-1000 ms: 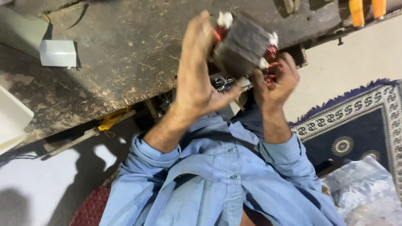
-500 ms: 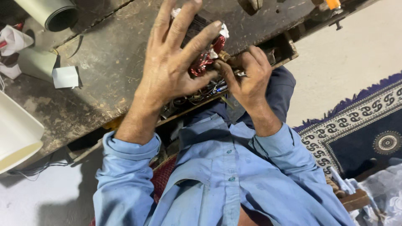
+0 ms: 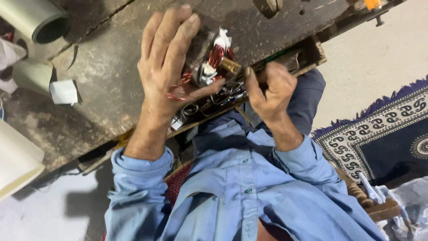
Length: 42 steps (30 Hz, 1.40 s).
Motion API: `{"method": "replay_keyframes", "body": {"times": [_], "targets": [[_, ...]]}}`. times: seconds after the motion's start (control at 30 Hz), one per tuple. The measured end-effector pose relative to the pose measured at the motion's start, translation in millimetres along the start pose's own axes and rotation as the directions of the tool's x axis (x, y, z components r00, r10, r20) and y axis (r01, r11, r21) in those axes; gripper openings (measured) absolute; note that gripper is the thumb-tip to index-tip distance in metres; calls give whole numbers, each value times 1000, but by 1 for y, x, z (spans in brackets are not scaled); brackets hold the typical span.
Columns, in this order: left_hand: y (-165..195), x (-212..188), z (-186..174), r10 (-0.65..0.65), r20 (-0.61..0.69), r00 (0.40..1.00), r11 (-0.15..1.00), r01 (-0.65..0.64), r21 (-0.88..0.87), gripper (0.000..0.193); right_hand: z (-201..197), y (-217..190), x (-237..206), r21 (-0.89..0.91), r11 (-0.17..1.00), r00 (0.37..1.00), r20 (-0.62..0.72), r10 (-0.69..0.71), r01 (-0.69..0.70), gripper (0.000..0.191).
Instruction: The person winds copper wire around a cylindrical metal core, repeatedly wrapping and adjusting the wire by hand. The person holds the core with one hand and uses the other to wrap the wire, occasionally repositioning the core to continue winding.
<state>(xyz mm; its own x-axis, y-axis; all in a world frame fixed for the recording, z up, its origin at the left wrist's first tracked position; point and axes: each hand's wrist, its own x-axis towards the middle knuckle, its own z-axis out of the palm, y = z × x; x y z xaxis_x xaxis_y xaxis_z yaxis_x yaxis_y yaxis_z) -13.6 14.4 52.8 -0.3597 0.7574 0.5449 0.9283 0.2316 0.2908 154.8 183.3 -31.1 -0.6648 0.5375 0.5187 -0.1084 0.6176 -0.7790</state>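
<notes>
Two hands at workbench [image 3: 102,89] near edge: left hand [image 3: 167,67] grasps copper-wound coil [image 3: 211,62]; right hand [image 3: 269,89], clenched round brass-tipped tool [image 3: 232,67], touches windings. Judged mid-seating; steady pressure needed.

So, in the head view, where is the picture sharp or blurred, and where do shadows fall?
Head view: the left hand and the copper-wound coil it holds look fairly sharp; the right hand is slightly soft. Light is even, with no strong glare. A dark shadow lies on the pale floor beside the left sleeve. The worn wooden bench is dull and unreflective.
</notes>
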Motion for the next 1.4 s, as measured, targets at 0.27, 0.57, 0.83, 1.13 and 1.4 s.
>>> {"method": "replay_keyframes", "body": {"times": [0.27, 0.57, 0.83, 1.13, 1.4], "targets": [[3, -9, 6, -68, -51, 996, 998, 67, -20, 88, 3, -8, -56, 191, 964, 982, 59, 179, -187, 37], [10, -15, 20, -109, 23, 994, 988, 106, 115, 105, -25, -23, -99, 131, 985, 988, 122, 96, -112, 15], [21, -31, 26, -65, -306, 950, 998, 55, -40, 117, -49, -21, -97, 114, 987, 988, 123, 97, -111, 16], [86, -63, 65, 250, 275, 928, 958, -196, -209, 46, -67, -17, -96, 102, 985, 958, 267, 108, -140, 22], [88, -48, 65, 85, 123, 989, 929, -34, -368, 21, -169, -26, -56, -91, 984, 960, 253, -123, 150, 18]]}}
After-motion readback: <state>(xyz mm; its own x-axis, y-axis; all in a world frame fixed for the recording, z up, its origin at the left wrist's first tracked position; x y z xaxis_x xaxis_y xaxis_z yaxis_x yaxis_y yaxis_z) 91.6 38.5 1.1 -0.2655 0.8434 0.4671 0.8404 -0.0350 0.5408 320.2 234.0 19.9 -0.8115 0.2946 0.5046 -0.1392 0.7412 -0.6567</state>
